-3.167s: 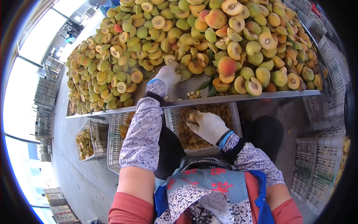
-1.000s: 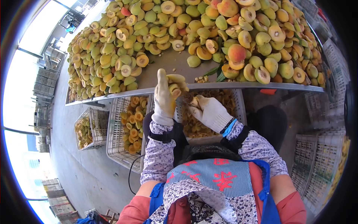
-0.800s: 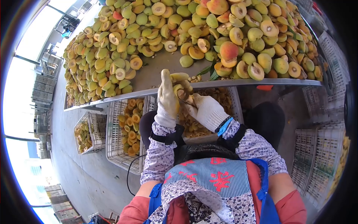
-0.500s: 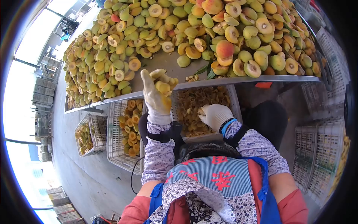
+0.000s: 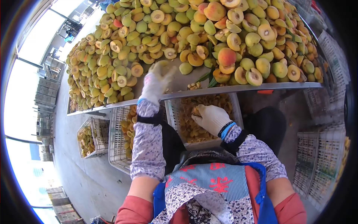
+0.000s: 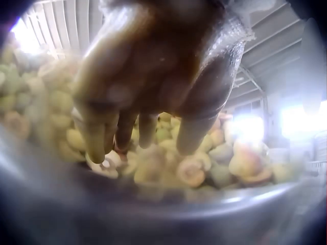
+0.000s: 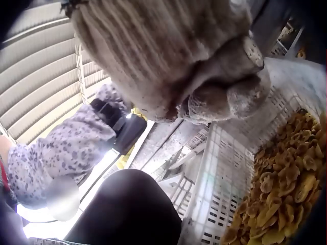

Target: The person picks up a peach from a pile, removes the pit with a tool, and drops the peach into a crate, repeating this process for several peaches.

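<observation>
My gloved left hand (image 5: 158,78), blurred, is over the metal table (image 5: 179,81), close to the heap of halved yellow-green fruit (image 5: 156,37). In the left wrist view the fingers of this hand (image 6: 153,87) hang spread and straight in front of fruit (image 6: 191,171), with nothing seen held. My gloved right hand (image 5: 213,118) is above a white crate (image 5: 238,112) of brownish fruit pieces (image 5: 201,130), pinching a small brownish thing (image 5: 195,111). The right wrist view shows the right hand (image 7: 179,61) with curled fingers; what they hold is hidden there.
The table's metal edge (image 5: 231,90) runs between the heap and my lap. Another white crate (image 5: 116,142) with fruit halves and a smaller crate (image 5: 100,140) stand at left. Stacked crates (image 5: 317,160) are at right. Leaves (image 5: 212,80) and small pits (image 5: 194,86) lie near the edge.
My left hand held fruit beside the right hand, moved away left, then went forward over the table; the fruit is no longer seen in it. The right hand has stayed above the crate.
</observation>
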A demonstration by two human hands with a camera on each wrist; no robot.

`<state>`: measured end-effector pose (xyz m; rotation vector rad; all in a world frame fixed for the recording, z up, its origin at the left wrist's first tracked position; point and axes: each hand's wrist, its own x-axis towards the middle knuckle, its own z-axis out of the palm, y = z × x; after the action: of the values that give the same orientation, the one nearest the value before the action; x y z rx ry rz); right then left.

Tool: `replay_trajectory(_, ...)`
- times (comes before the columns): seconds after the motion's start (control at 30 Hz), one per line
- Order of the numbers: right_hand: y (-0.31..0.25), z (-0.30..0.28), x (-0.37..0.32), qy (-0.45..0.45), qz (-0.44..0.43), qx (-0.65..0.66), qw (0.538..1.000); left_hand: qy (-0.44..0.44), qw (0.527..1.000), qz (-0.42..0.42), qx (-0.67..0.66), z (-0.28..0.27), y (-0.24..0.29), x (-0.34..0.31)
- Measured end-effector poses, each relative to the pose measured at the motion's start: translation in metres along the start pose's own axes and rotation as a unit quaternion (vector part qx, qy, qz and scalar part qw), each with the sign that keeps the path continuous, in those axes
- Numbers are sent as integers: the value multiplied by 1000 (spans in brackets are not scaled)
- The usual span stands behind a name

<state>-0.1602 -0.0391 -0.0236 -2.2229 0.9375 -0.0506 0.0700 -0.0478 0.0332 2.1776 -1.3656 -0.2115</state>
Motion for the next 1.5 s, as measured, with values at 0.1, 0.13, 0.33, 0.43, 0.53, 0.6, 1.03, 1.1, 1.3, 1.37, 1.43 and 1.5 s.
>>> replay_trajectory(0.1,4,-7,0,2,9,6,1000,-55,992,22,110,73,2,29)
replay_trajectory(0.13,6,-8,0,4,7,5,1000,-73,988,3,138,83,7,32)
replay_trajectory(0.33,5,-6,9,95,-22,50,994,-102,981,-22,-162,67,-22,36)
replay_trajectory(0.43,4,-2,15,190,-30,164,967,-129,876,-115,-449,30,8,-8)
replay_trajectory(0.53,-4,-6,15,209,-52,188,958,-124,845,-111,-508,19,21,-38)
replay_trajectory(0.6,-5,2,19,204,-41,182,961,-134,838,-93,-520,23,23,-50)
replay_trajectory(1.03,-5,24,19,130,-83,327,933,25,903,-11,-428,56,14,-73)
replay_trajectory(1.1,-6,24,19,129,-61,281,949,55,913,7,-405,62,9,-75)
replay_trajectory(1.3,-8,30,18,109,-26,214,970,10,903,-33,-428,59,2,-79)
replay_trajectory(1.37,-12,20,14,93,-5,156,983,9,929,17,-370,54,5,-76)
replay_trajectory(1.43,-15,6,10,77,6,94,993,12,937,66,-343,51,4,-75)
replay_trajectory(1.5,-10,3,11,81,-14,47,995,18,935,107,-338,50,1,-77)
